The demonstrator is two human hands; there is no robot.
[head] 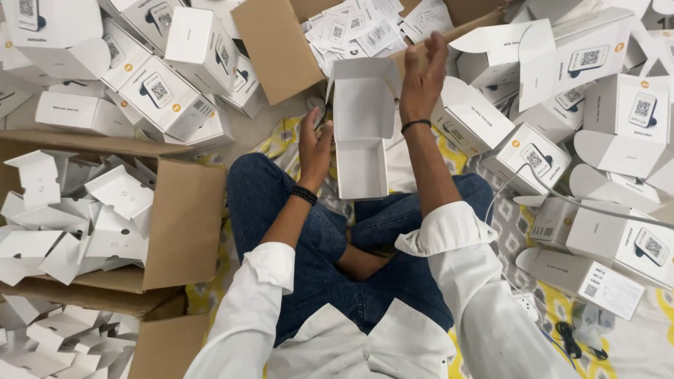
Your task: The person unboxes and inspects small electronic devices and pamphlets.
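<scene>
A: Status of the open white box (361, 130)?
B: It is seen upright-ish between the two hands, above the crossed legs in blue jeans (365, 238). Top flaps are spread open, inside is seen as bare white card.

A: Left hand (315, 144)?
B: It is placed against the box's left side, fingers partly curled. Contact at the edge is likely, but whether a real grip is made cannot be told. A black beaded band is worn on that wrist.

A: Right hand (423, 74)?
B: It is held wide open, fingers straight and spread, palm turned toward the box. It is raised just beside the upper right flap; nothing is gripped. A thin black band is seen on the wrist.

A: Surroundings?
B: A brown carton of folded white inserts (77, 217) is set at the left. A second brown carton (277, 45) with printed leaflets is placed ahead. Closed white product boxes (158, 91) are piled at upper left, and more are stacked at the right (628, 116). A patterned yellow and grey cloth (562, 309) is spread underneath. A black cable (572, 340) is laid at lower right.
</scene>
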